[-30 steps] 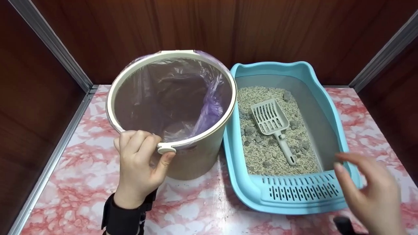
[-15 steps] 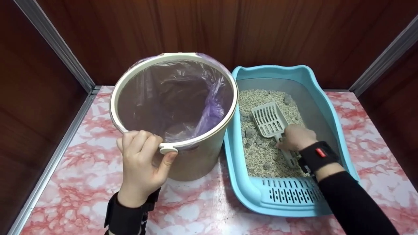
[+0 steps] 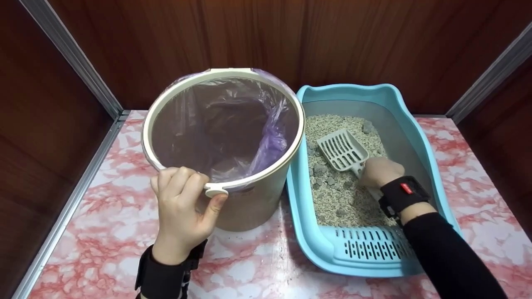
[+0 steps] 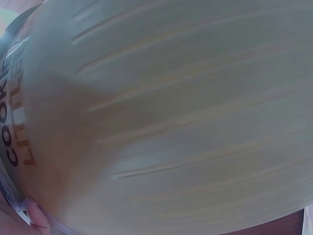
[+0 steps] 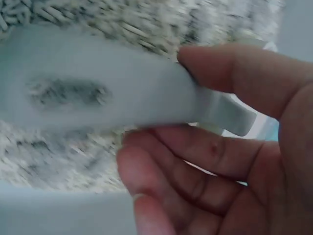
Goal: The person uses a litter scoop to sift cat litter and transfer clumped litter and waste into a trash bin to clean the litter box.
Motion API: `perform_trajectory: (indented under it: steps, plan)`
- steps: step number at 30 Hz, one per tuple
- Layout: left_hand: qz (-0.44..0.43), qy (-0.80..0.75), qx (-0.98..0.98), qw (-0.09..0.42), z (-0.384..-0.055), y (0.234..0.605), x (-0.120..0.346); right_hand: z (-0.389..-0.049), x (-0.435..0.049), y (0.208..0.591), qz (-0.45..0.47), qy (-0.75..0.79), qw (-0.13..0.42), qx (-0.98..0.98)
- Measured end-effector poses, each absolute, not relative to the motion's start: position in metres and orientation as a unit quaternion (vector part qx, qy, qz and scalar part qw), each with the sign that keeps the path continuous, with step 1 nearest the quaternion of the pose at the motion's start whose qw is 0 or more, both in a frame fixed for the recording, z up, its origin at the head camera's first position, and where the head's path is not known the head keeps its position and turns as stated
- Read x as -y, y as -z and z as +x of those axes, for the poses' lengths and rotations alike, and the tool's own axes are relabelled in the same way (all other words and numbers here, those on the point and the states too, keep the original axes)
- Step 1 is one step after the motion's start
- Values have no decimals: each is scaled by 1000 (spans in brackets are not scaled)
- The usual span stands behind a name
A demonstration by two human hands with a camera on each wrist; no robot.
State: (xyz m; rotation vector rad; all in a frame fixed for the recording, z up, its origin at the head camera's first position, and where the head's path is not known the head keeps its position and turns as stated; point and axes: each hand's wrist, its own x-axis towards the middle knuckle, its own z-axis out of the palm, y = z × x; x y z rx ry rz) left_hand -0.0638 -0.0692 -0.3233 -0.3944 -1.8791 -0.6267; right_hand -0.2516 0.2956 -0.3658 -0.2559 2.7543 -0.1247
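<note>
A beige trash bin (image 3: 253, 209) lined with a thin purple bag (image 3: 272, 143) stands in the middle of the head view. My left hand (image 3: 178, 211) grips its near rim, fingers over the edge and thumb by a round tab. The left wrist view is mostly the bin's ribbed wall (image 4: 205, 112). To the right, a blue litter box (image 3: 303, 236) holds pale litter (image 3: 332, 209) with grey clumps (image 3: 320, 170). My right hand (image 3: 382, 171) pinches the handle of a grey slotted litter scoop (image 3: 341, 167); in the right wrist view, thumb and fingers hold the handle (image 5: 146, 93).
Both containers stand side by side on a red-and-white marbled table (image 3: 95, 232). Dark wood panels (image 3: 257, 33) close off the back and sides, with metal strips (image 3: 83, 62) at the corners. The litter box has a perforated ledge (image 3: 370, 249) at its front.
My right hand has come in from the lower right to the scoop and taken its handle; the scoop has since turned slightly. The left hand stays on the bin's rim.
</note>
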Motion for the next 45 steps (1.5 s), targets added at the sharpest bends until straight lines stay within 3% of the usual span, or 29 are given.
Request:
perform_trajectory:
  steps: [10,17,22,36,45]
  plan:
    - [-163,262,783,540,-65,324,69,-229,-321,298,-120,76,86,-986]
    - [-163,262,779,546,-66,324,69,-207,-329,272,-115,37,114,-986]
    - [-163,262,781,544,-66,324,69,-211,-319,286,-80,21,126,-989]
    - [-166,263,775,550,-66,323,68,-253,-306,356,-94,61,59,-992]
    - [-171,265,767,558,-69,323,68,-262,-325,390,-66,122,79,-987]
